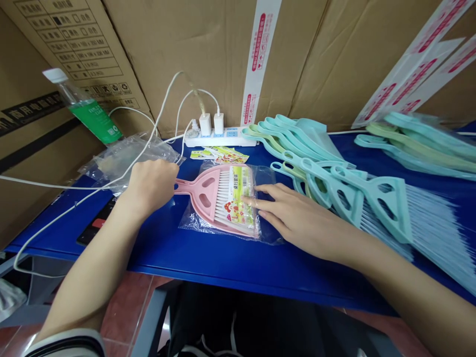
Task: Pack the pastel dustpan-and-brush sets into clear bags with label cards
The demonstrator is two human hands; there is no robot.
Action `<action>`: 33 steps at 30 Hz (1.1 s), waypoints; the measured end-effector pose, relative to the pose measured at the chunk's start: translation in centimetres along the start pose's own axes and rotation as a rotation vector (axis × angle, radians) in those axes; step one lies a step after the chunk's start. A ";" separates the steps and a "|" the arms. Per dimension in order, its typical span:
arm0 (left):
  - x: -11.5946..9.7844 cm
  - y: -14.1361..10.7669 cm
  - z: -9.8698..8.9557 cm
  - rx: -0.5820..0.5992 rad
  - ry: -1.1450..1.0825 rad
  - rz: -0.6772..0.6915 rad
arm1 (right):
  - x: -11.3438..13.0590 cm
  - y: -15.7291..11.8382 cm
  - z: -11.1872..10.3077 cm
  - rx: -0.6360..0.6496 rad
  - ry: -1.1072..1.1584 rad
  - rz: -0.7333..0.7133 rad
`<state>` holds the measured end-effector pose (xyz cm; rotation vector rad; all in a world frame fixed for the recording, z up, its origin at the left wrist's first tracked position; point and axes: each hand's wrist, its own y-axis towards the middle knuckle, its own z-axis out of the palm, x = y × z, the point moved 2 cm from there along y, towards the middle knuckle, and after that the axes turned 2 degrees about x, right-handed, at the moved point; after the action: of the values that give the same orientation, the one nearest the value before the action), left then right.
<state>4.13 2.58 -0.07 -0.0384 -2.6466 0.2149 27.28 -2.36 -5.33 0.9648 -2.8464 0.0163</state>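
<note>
A pink dustpan with a white-bristled hand brush (203, 194) lies on the blue table, a yellow-green printed card (238, 196) across the bristles. Clear plastic bag (267, 233) film shows around its wide end. My left hand (153, 186) is closed around the handle end, its fingertips hidden from view. With fingers spread, my right hand (293, 213) rests against the bristle end and the bag, touching the card's edge. Right beside it lie light-blue brushes (386, 198) with pale bristles.
Light-blue and green dustpans (297, 136) overlap at the back, with bagged ones (416, 144) farther right. A white power strip (230, 139) with cables, loose printed cards (219, 154), a green-labelled bottle (92, 116) and a phone (94, 223) are around. Cardboard boxes (208, 44) wall the back.
</note>
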 end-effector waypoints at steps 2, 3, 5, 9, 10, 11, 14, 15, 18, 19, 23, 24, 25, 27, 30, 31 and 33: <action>0.1 0.0 0.0 -0.003 0.002 -0.003 | 0.0 0.0 0.0 -0.021 -0.013 -0.013; 0.1 0.0 0.1 -0.004 0.003 -0.003 | 0.0 -0.1 0.0 -0.025 -0.013 -0.017; 0.2 0.1 0.1 -0.005 0.007 -0.004 | -0.1 -0.1 0.0 -0.020 0.001 -0.022; 0.2 0.1 0.1 -0.005 0.012 -0.011 | 0.0 -0.1 0.1 0.019 0.031 0.000; 0.2 0.0 0.1 -0.007 0.012 -0.012 | 0.0 0.0 0.2 0.033 0.032 0.009; 0.2 0.0 0.1 -0.009 0.012 -0.011 | 0.0 0.0 0.2 0.046 0.032 0.016; 0.2 0.0 0.1 -0.012 0.015 -0.015 | 0.1 0.0 0.2 0.060 0.032 0.021; 0.3 0.0 0.1 -0.011 0.017 -0.017 | 0.1 0.0 0.2 0.057 0.029 0.022; 0.3 0.0 0.1 -0.005 0.021 -0.021 | 0.0 -0.2 0.2 0.043 0.014 0.019; 0.2 0.0 0.1 -0.004 0.023 -0.023 | 0.0 -0.2 0.2 0.035 0.014 0.015; 0.2 0.0 0.0 0.007 0.022 -0.024 | -0.1 -0.3 0.1 0.029 0.040 -0.006; 0.2 0.0 0.0 0.008 0.020 -0.023 | 0.0 -0.2 0.1 0.038 0.046 -0.005; 0.1 0.0 0.0 0.008 0.018 -0.022 | 0.0 -0.2 0.1 0.050 0.051 -0.003; 0.1 0.0 0.0 0.007 0.015 -0.023 | 0.1 -0.1 0.1 0.069 0.059 0.001; 0.1 -0.1 -0.1 0.012 0.012 -0.025 | 0.1 -0.2 0.0 0.066 0.069 0.003; 0.1 -0.1 -0.1 0.015 0.012 -0.025 | 0.1 -0.2 0.0 0.062 0.073 0.003; 0.1 -0.1 0.0 0.020 0.011 -0.024 | 0.1 -0.3 -0.2 0.061 0.083 0.005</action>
<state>4.07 2.51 0.03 -0.0011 -2.6324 0.2327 27.44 -2.64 -5.15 0.9457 -2.7866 0.1406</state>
